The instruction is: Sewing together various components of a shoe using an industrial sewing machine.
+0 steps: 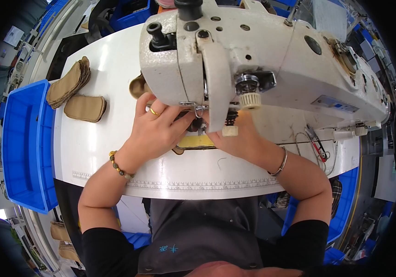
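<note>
A white sewing machine (170, 69) reaches over the work, its presser foot (202, 128) between my hands. My left hand (156, 129), with a ring on one finger, is closed with bent fingers at the left of the foot. Under it is a tan fabric piece (138, 87), mostly covered by the hand and machine head. My right hand (237, 136) reaches in from the right, its thumb near the foot. The machine hides most of its fingers, and what they grip cannot be made out. In front of the foot lies a yellow strip (197, 141).
Stacked tan fabric pieces (71, 83) and another tan pile (86, 108) lie on the white table (115, 60) at left. A blue bin (27, 143) stands beyond its left edge. Red-handled snips (318, 147) and loose thread lie at right. A printed ruler (198, 187) runs along the front.
</note>
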Demonstrator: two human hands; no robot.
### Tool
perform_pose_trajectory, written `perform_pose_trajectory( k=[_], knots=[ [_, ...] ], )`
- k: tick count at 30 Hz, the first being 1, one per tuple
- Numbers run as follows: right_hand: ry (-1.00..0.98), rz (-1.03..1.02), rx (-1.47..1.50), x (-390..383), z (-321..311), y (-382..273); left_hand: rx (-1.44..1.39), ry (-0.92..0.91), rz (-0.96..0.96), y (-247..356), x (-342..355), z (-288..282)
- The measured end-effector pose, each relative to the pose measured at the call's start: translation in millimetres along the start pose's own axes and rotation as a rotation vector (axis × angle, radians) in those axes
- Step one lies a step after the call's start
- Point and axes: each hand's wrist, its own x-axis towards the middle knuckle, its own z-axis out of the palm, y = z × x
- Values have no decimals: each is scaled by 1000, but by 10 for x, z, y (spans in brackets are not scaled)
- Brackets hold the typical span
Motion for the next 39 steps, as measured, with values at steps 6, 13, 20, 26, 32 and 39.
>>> perform_pose_trajectory(
  k=[6, 13, 20, 26, 32, 39],
  knots=[
    [5, -41, -26, 10, -54, -16, -31, 9, 94, -19, -20, 102],
    [142, -247, -258, 0, -254, -270, -57, -28, 106, -42, -20, 54],
    [198, -257, -261, -2, -185, -244, -43, -57, 112, -36, 9, 54],
    [286, 30, 154, 71, -94, -169, -95, -134, 15, -84, 3, 109],
    [280, 47, 260, 112, -85, -153, -130, -123, -2, -124, -12, 152],
    [301, -203, 13, 147, -172, -205, -168, -86, -23, -110, -53, 166]
  ],
)
